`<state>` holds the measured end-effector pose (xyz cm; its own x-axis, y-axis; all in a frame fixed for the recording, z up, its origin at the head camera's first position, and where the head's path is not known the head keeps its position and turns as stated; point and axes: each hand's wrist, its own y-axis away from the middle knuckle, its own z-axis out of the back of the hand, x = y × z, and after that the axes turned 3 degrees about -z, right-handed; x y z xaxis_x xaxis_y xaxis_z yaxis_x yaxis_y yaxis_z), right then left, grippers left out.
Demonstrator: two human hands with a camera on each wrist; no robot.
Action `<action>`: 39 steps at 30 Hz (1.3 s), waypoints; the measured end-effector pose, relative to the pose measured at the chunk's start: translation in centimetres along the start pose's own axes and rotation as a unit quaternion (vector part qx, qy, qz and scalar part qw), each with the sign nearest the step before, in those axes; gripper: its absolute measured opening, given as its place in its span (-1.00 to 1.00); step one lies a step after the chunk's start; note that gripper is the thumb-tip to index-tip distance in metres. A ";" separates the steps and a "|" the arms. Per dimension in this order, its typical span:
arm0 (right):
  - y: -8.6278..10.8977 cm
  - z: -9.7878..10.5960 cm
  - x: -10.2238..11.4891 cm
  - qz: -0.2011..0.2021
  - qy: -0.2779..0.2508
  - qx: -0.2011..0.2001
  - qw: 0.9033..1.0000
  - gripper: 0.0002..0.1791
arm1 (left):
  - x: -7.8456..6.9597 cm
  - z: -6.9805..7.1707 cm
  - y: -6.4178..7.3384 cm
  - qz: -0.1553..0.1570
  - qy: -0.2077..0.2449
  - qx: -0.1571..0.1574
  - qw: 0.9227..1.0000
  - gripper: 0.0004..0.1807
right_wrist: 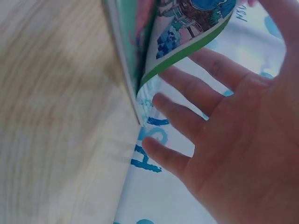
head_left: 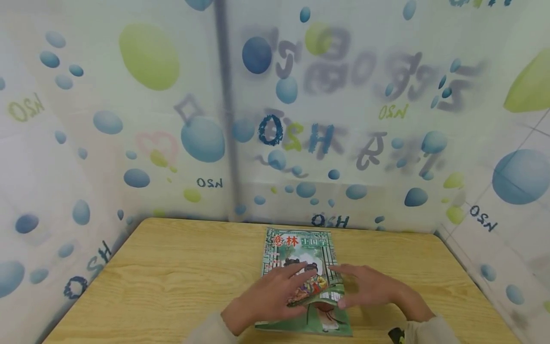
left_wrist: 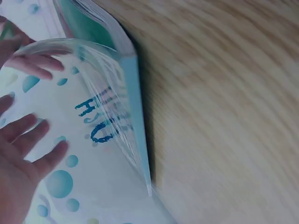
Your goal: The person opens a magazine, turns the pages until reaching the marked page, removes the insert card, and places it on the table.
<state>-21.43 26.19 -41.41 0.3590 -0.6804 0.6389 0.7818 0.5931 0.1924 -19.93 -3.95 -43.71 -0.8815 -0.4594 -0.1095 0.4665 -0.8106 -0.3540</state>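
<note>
A magazine (head_left: pixel 275 267) with a green illustrated cover and red title characters lies on the wooden table. My left hand (head_left: pixel 275 294) is over its lower left part, fingers stretched across the cover picture. Beside its right edge is my right hand (head_left: pixel 371 286), fingers extended over that side. In the left wrist view the left hand (left_wrist: pixel 21 163) has spread fingers near the glossy cover (left_wrist: pixel 112 88). The right wrist view shows a curled-up leaf (right_wrist: pixel 187 37) close to the spread right hand (right_wrist: pixel 233 126); whether the fingers touch it I cannot tell.
The pale wooden table (head_left: pixel 180 267) extends to both sides of the magazine. Behind it and at both sides hang sheets (head_left: pixel 163 124) printed with blue and green spots and H2O lettering. Something dark (head_left: pixel 396 335) sits by the right sleeve.
</note>
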 end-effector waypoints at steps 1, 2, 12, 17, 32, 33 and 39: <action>0.1 0.2 0.1 -0.001 -0.008 -0.001 1.000 -0.15 | 0.1 0.0 0.1 -0.007 -0.008 -0.014 1.000 -0.14; 0.2 0.3 0.2 0.002 -0.015 0.000 1.000 -0.19 | 0.2 0.0 0.1 -0.014 -0.016 -0.026 0.999 -0.12; 0.4 0.7 0.4 0.028 -0.036 -0.038 0.998 -0.32 | 0.0 0.5 0.7 -0.073 -0.157 -0.077 0.982 -0.12; 0.3 0.3 0.0 0.007 -0.016 -0.080 0.997 0.00 | -0.2 0.9 1.0 -0.062 -0.225 -0.049 0.971 -0.22; -0.6 -2.4 -0.8 0.000 0.103 0.021 0.994 0.09 | -0.1 2.2 1.7 -0.030 -0.283 -0.022 0.958 -0.65; -0.6 -2.4 -0.7 -0.002 0.111 0.019 0.994 0.09 | -0.1 2.4 1.8 -0.022 -0.276 -0.026 0.961 -0.63; -0.8 -2.7 -0.2 -0.019 0.135 0.009 0.991 0.08 | 0.2 2.6 2.5 0.020 -0.259 -0.023 0.965 -0.40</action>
<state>-20.80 24.72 -43.70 0.4539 -0.7914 0.4095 0.7890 0.5705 0.2279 -18.73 -7.00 -42.16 -0.7018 -0.6195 0.3517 0.4845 -0.7770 -0.4019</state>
